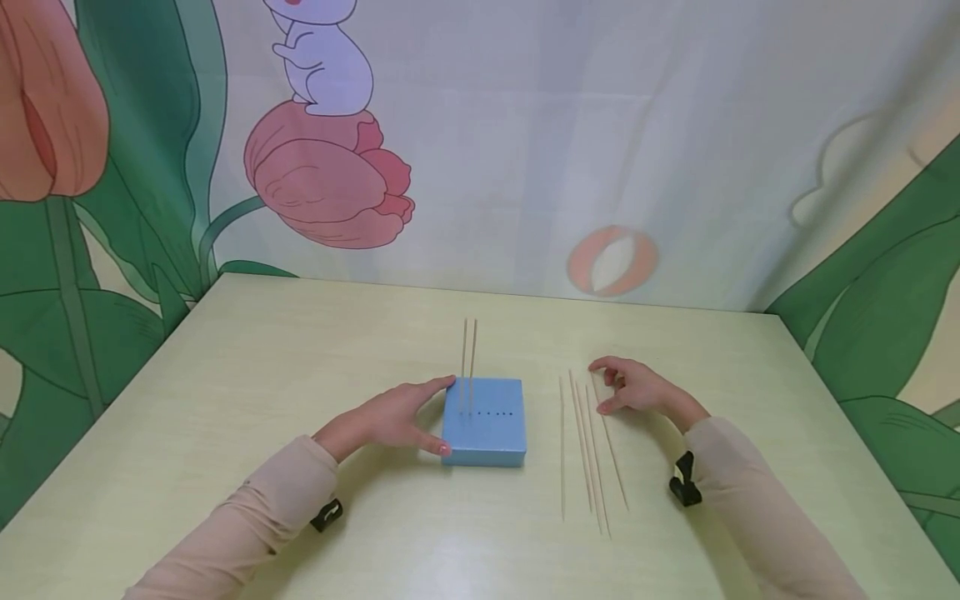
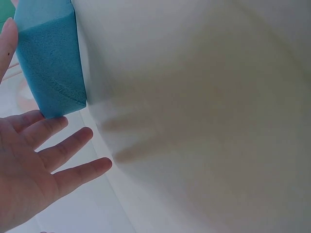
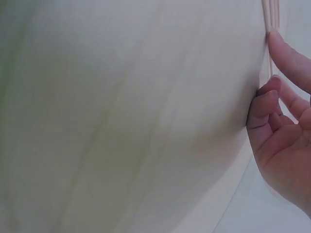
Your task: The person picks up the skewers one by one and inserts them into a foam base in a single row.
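A blue block point(image 1: 491, 429) with a row of small holes lies on the table. Two thin wooden sticks point(image 1: 473, 350) stand upright in holes at its left end. My left hand point(image 1: 392, 417) holds the block's left side, thumb at the front corner and index finger at the back corner; its other fingers extend in the left wrist view. To the right, several loose sticks point(image 1: 578, 433) lie lengthwise on the table. My right hand point(image 1: 636, 387) is at the rightmost stick point(image 1: 615, 462), index fingertip by its far end, thumb tip lower along it, the two tips apart.
The pale table point(image 1: 360, 333) ends at a curtain point(image 1: 510, 167) printed with flowers and a rabbit. A black strap piece point(image 1: 685, 480) hangs below the right wrist, another point(image 1: 327, 515) below the left.
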